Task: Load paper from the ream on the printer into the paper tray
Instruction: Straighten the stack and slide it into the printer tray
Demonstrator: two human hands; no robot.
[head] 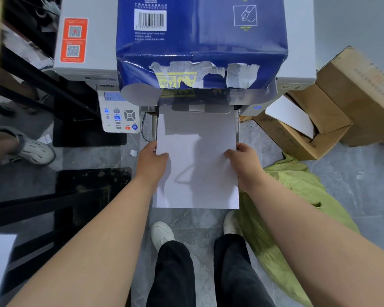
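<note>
a stack of white paper (196, 160) is held out flat in front of the printer (87, 52), its far edge reaching in under the printer's front where the paper tray (237, 129) opening sits; only thin dark rails of the tray show along the sheet's sides, so how far the paper is seated cannot be told. the left hand (152, 161) grips the paper's left edge, thumb on top and fingers curled underneath. the right hand (245, 162) grips the right edge the same way, thumb pressed on the top sheet, fingers closed beneath. both hands sit about midway along the sheet, and the near end of the paper hangs free above the floor.

on top of the printer rests the blue ream (200, 38), its wrapper torn open along the front face nearest the person, with a white flap curling down over the printer's front. left of the paper, on the printer's front, is the control panel (120, 111) with a lit small screen and blue-lit buttons. an orange sticker (74, 39) with two codes sits on the printer's top, left of the ream.

right of the printer, an open cardboard box (319, 120) holds white sheets, and a green bag (297, 196) lies on the floor below it. beneath the paper, two white shoes (162, 234) and dark trousers show on the grey floor. left of the printer stands dark furniture, with another person's sandalled foot (34, 149) beside it.
</note>
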